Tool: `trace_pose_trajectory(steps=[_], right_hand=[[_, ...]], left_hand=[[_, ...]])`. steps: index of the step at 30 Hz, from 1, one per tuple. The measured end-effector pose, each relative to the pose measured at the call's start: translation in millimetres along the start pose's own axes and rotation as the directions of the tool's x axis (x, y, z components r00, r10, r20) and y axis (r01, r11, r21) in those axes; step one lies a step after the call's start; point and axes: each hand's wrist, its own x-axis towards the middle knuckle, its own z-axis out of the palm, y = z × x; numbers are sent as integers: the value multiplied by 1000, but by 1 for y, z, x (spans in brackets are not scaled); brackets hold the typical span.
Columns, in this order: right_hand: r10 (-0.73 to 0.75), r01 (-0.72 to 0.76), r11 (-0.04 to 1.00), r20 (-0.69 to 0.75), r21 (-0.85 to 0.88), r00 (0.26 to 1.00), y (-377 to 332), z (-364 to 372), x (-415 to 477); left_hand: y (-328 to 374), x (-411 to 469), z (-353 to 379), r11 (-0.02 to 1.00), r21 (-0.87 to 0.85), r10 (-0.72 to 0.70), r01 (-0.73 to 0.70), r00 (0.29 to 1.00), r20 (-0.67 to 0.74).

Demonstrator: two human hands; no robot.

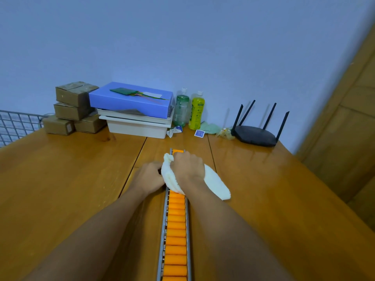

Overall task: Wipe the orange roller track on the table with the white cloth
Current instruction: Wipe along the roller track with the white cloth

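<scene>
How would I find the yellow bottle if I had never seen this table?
Look to the far edge of the wooden table, against the blue wall. Right of the stacked white trays with the blue box on top, two bottles stand side by side. The yellow bottle is the right-hand one, bright yellow-green with a white cap, while its neighbour, the green bottle, is clear and pale green.

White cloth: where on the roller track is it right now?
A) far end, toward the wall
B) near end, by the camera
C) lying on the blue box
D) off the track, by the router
A: the right hand presses the white cloth onto the far end of the orange roller track, with only a short bit of orange showing past the knuckles.
</scene>
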Motion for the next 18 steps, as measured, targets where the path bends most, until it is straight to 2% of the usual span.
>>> trace_pose_trajectory(steps=[8,18], right_hand=[[-90,90,983,8,-161,996,9,-4,-9],[-46,48,981,18,-187,999,37,-19,-29]], left_hand=[[-1,1,3,999,35,36,-36,999,-14],[4,-1,2,997,71,33,-30,999,-29]])
